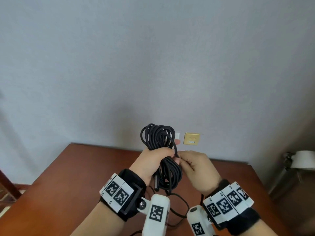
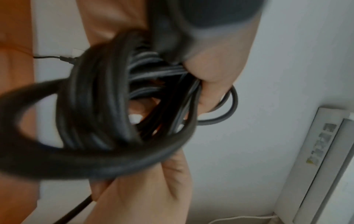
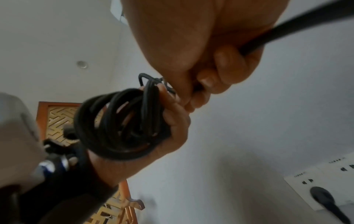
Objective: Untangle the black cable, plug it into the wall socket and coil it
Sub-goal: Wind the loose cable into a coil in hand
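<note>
The black cable (image 1: 159, 137) is gathered in a coil of several loops held upright above the brown table (image 1: 68, 176). My left hand (image 1: 162, 155) grips the coil round its middle. My right hand (image 1: 179, 159) pinches one strand at the coil's right side, touching the left hand. A metal-tipped cable end (image 1: 156, 183) hangs below the left palm. In the right wrist view the coil (image 3: 118, 121) sits in the left hand, and a black plug (image 3: 321, 195) is seated in the white wall socket (image 3: 298, 181). The socket (image 1: 177, 135) is mostly hidden behind the coil in the head view.
A gold wall plate (image 1: 191, 138) is beside the socket. Loose cable (image 1: 180, 201) lies on the table under my wrists. A white lamp-like object (image 1: 303, 160) stands off the table's right edge. A white air conditioner (image 2: 325, 166) hangs on the wall.
</note>
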Tool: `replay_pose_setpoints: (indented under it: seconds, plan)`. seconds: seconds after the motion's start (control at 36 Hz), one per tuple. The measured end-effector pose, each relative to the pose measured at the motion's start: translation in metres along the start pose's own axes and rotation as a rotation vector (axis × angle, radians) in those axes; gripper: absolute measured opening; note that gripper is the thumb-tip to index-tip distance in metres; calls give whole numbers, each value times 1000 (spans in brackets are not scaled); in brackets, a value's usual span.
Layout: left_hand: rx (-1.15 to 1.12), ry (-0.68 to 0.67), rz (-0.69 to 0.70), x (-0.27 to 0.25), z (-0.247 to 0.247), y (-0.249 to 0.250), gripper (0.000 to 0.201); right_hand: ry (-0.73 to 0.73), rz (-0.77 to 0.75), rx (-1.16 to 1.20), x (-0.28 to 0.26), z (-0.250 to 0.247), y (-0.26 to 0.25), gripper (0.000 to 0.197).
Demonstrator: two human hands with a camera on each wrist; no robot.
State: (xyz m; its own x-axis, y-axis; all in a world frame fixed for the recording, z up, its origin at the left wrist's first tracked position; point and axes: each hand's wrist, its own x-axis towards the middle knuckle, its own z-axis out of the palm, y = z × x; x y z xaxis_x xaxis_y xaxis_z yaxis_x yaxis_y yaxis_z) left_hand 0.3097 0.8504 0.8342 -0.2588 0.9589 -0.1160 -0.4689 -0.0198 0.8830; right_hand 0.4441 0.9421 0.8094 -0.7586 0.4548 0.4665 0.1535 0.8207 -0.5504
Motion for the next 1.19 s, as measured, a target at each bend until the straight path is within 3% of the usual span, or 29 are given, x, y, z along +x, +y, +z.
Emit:
replay_pose_setpoints:
  seconds: [0.11, 0.25, 0.36, 0.58, 0.69, 0.78, 0.83, 0.92, 0.97, 1.03, 1.08, 1.19]
  plan:
    - [55, -30, 22, -1, 1, 1, 36, 8, 94, 123, 2, -4, -5, 24]
    - [113, 51, 49, 1, 5, -2, 10, -97, 109, -30, 7, -5, -6, 19]
    - [187, 93, 56, 1, 5, -6, 14, -262, 100, -88, 7, -11, -5, 21]
    - [132, 0, -19, 0, 7, -10, 16, -462, 226, 158, 7, -21, -8, 28]
    - [70, 13, 22, 0, 11, -11, 21, -388, 259, 393, 7, -16, -4, 33]
    - [-60, 110, 37, 4, 11, -8, 19, -325, 350, 461, 6, -10, 4, 30]
    - [-184, 162, 25, 8, 8, -1, 20, -314, 382, 438, 1, -8, 12, 31]
    - [-295, 225, 52, 11, -2, 12, 43, -297, 384, 382, -8, -6, 27, 24]
    - [-337, 284, 89, 12, -8, 19, 37, -151, 454, 300, -11, -6, 36, 25]
    - [-334, 332, 106, 13, -11, 21, 26, 88, 528, 210, -12, -6, 45, 32]
    - [-309, 368, 111, 13, -14, 21, 22, 201, 514, 144, -13, -9, 50, 35]
    - [-221, 426, 156, 14, -15, 15, 24, 131, 429, 52, -13, -11, 47, 17]
